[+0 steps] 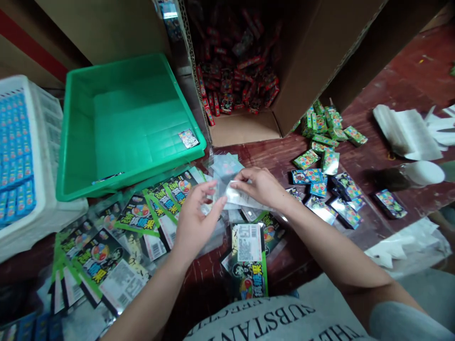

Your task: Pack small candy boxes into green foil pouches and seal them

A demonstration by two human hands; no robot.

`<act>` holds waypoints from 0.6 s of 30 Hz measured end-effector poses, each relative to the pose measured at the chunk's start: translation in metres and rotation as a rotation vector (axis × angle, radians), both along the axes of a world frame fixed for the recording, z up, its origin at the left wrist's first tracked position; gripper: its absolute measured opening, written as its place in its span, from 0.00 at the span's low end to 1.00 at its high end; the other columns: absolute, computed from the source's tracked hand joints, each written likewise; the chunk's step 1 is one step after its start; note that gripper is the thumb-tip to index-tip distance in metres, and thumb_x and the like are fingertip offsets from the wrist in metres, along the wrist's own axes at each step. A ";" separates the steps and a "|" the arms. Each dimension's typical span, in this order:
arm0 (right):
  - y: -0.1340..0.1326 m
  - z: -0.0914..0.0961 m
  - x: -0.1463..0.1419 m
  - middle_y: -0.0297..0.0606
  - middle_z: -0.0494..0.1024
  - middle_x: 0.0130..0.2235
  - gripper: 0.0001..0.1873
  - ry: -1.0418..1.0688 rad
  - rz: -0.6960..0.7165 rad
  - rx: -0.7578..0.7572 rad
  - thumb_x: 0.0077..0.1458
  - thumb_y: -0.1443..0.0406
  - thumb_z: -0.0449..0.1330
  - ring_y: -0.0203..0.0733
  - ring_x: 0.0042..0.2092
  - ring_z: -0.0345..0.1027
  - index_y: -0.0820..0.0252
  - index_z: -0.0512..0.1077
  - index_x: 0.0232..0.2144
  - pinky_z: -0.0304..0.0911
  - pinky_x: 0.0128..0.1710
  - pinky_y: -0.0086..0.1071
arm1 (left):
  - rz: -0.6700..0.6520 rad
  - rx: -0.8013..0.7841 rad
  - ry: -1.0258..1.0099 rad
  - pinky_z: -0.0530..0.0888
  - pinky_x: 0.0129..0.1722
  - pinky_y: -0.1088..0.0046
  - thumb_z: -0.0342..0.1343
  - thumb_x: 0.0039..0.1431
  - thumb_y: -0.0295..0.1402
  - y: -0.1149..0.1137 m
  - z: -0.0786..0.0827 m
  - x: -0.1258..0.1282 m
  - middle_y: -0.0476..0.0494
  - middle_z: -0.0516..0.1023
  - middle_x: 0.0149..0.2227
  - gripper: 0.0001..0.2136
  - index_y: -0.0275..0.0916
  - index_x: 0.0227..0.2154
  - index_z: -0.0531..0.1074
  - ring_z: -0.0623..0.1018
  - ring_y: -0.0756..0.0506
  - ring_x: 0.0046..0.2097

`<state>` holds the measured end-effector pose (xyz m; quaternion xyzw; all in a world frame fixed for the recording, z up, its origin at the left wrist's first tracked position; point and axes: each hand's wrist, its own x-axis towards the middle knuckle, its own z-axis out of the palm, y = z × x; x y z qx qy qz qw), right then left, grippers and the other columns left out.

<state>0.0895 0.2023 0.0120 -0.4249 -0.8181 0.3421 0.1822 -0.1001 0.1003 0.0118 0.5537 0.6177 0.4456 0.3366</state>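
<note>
Both hands meet on a clear sleeve (pixel 237 197), a thin, glossy, crinkled film pouch, roughly rectangular. The left hand (pixel 194 220) has its fingers curled narrow, the tips pinching the sleeve's left edge. The right hand (pixel 261 187) nips the upper edge between thumb and bent fingers. The sleeve hangs between the two sets of fingertips, just above a loose heap of more clear film (pixel 224 166).

Just below the fingers lies a flat, shiny printed card (pixel 249 258), dark with a green border and a white barcode label. Left of the left fingers spreads a fan of like cards (pixel 138 222). Beyond the fingers sits a smooth, square green plastic tub (pixel 131 180) with a small foil packet (pixel 188 139) in its corner, and a corrugated cardboard carton (pixel 313 61) holds red-and-black wrappers (pixel 238 80). Right of the right fingers lie small glossy boxes (pixel 322 137), green and dark.

Counted: one sleeve held, one card below, at least six fanned cards, one tub, one packet, one carton. The boxes number well over a dozen, too heaped to count.
</note>
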 end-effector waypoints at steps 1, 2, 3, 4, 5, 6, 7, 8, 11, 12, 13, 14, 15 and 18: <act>-0.002 0.002 0.003 0.35 0.84 0.40 0.12 0.022 0.035 -0.007 0.67 0.56 0.60 0.44 0.45 0.75 0.55 0.78 0.36 0.59 0.47 0.37 | 0.005 -0.042 -0.078 0.73 0.52 0.63 0.65 0.61 0.38 0.007 -0.001 -0.001 0.41 0.77 0.55 0.21 0.44 0.57 0.72 0.77 0.43 0.53; -0.004 0.005 0.005 0.34 0.83 0.39 0.13 0.038 0.064 -0.007 0.68 0.55 0.59 0.43 0.45 0.74 0.55 0.78 0.35 0.59 0.48 0.38 | -0.021 -0.108 -0.168 0.74 0.50 0.64 0.65 0.60 0.39 0.013 -0.003 0.000 0.40 0.78 0.54 0.23 0.43 0.58 0.72 0.77 0.43 0.52; -0.006 0.007 0.006 0.34 0.83 0.38 0.14 0.060 0.079 -0.006 0.68 0.55 0.59 0.43 0.44 0.74 0.56 0.78 0.35 0.59 0.48 0.38 | -0.053 -0.181 -0.257 0.74 0.48 0.65 0.66 0.59 0.40 0.018 -0.005 0.000 0.40 0.79 0.51 0.24 0.42 0.57 0.72 0.78 0.43 0.50; -0.007 0.008 0.008 0.34 0.83 0.39 0.13 0.090 0.076 -0.010 0.68 0.55 0.60 0.42 0.44 0.74 0.56 0.78 0.36 0.60 0.47 0.37 | -0.072 -0.241 -0.334 0.75 0.45 0.66 0.66 0.58 0.40 0.022 -0.006 0.002 0.41 0.81 0.47 0.24 0.41 0.56 0.73 0.79 0.44 0.46; -0.008 0.009 0.010 0.35 0.83 0.40 0.11 0.129 0.059 -0.019 0.66 0.55 0.62 0.42 0.44 0.75 0.56 0.77 0.39 0.61 0.47 0.36 | -0.069 -0.283 -0.391 0.75 0.43 0.68 0.66 0.58 0.41 0.025 -0.007 0.003 0.42 0.81 0.44 0.23 0.40 0.55 0.75 0.80 0.45 0.43; -0.008 0.009 0.011 0.36 0.82 0.41 0.12 0.172 0.035 -0.030 0.64 0.55 0.64 0.42 0.44 0.75 0.57 0.77 0.43 0.63 0.46 0.35 | -0.050 -0.300 -0.426 0.75 0.41 0.69 0.67 0.57 0.41 0.026 -0.008 0.004 0.43 0.81 0.41 0.23 0.39 0.54 0.76 0.79 0.45 0.41; -0.008 0.009 0.013 0.37 0.82 0.43 0.15 0.211 0.015 -0.039 0.61 0.55 0.66 0.41 0.44 0.75 0.57 0.76 0.46 0.64 0.45 0.35 | -0.024 -0.301 -0.441 0.74 0.40 0.70 0.67 0.56 0.41 0.027 -0.009 0.006 0.44 0.81 0.40 0.23 0.39 0.53 0.77 0.79 0.46 0.40; -0.008 0.008 0.015 0.38 0.82 0.44 0.18 0.242 0.004 -0.042 0.60 0.56 0.68 0.41 0.45 0.75 0.57 0.76 0.49 0.65 0.45 0.34 | -0.001 -0.293 -0.444 0.74 0.40 0.71 0.68 0.56 0.40 0.026 -0.009 0.007 0.45 0.80 0.39 0.23 0.39 0.53 0.77 0.79 0.47 0.39; -0.006 0.006 0.017 0.36 0.82 0.42 0.12 0.294 0.031 -0.011 0.61 0.59 0.67 0.39 0.44 0.75 0.56 0.77 0.45 0.65 0.43 0.32 | 0.011 -0.284 -0.445 0.73 0.38 0.73 0.69 0.55 0.40 0.022 -0.008 0.009 0.47 0.79 0.38 0.23 0.41 0.53 0.77 0.78 0.49 0.38; -0.006 0.004 0.017 0.35 0.82 0.41 0.08 0.307 0.039 0.016 0.62 0.60 0.66 0.39 0.42 0.75 0.57 0.78 0.42 0.65 0.43 0.32 | 0.008 -0.287 -0.451 0.73 0.38 0.73 0.69 0.55 0.40 0.021 -0.007 0.009 0.48 0.79 0.38 0.23 0.42 0.53 0.77 0.78 0.49 0.38; -0.006 0.003 0.016 0.35 0.82 0.39 0.06 0.313 0.035 0.061 0.62 0.61 0.66 0.39 0.41 0.74 0.57 0.79 0.40 0.65 0.43 0.33 | 0.009 -0.293 -0.460 0.73 0.38 0.73 0.69 0.55 0.40 0.020 -0.005 0.010 0.48 0.79 0.37 0.23 0.42 0.53 0.77 0.78 0.49 0.37; -0.006 0.001 0.015 0.35 0.81 0.38 0.05 0.308 0.019 0.125 0.62 0.61 0.67 0.39 0.41 0.74 0.57 0.79 0.38 0.64 0.43 0.34 | 0.014 -0.297 -0.471 0.73 0.38 0.73 0.69 0.55 0.40 0.019 -0.004 0.011 0.49 0.79 0.36 0.23 0.42 0.53 0.77 0.78 0.49 0.37; -0.006 -0.001 0.014 0.35 0.81 0.36 0.05 0.288 -0.002 0.197 0.61 0.61 0.67 0.40 0.40 0.73 0.57 0.80 0.36 0.63 0.43 0.35 | 0.021 -0.298 -0.480 0.73 0.38 0.73 0.69 0.55 0.40 0.019 -0.004 0.012 0.49 0.78 0.35 0.22 0.41 0.52 0.78 0.77 0.49 0.36; -0.009 -0.005 0.011 0.34 0.82 0.35 0.04 0.223 -0.055 0.356 0.60 0.61 0.69 0.42 0.40 0.74 0.55 0.81 0.35 0.60 0.45 0.39 | 0.042 -0.292 -0.484 0.72 0.37 0.73 0.69 0.55 0.41 0.018 -0.006 0.012 0.49 0.78 0.33 0.22 0.40 0.51 0.77 0.77 0.49 0.35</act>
